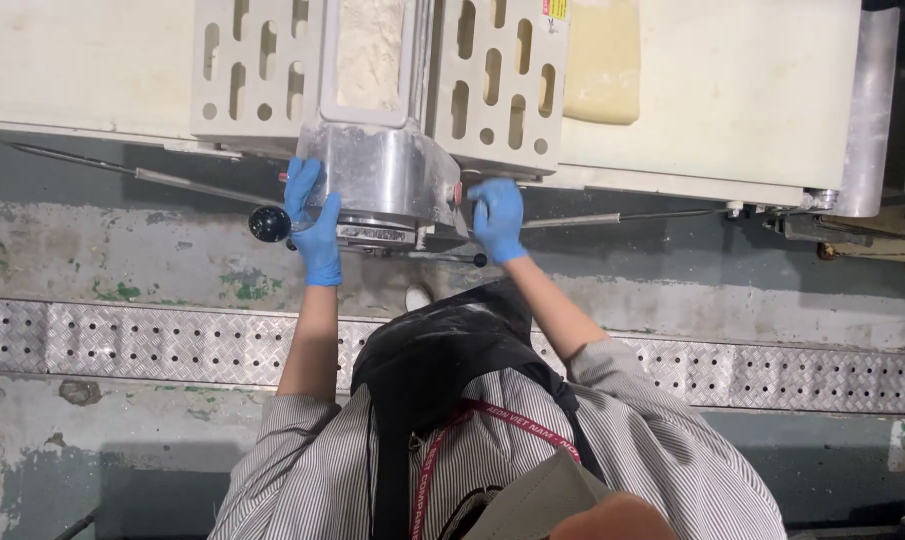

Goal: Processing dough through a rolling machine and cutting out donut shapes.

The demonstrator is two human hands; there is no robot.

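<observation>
Worn concrete floor point(172, 255) lies below a dough roller machine point(382, 170). Left hand point(314, 225) wraps its steel housing beside a black knob point(269, 223); right hand point(497, 218) curls, grip unclear. Dough sheet point(602, 70) is partly hidden.

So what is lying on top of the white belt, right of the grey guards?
A pale yellow slab of dough lies on the white belt. Its left edge goes under the slotted guard, so that part is hidden.

Both gloved hands point(407, 222) extended forward, fingers seemingly curled.
</observation>
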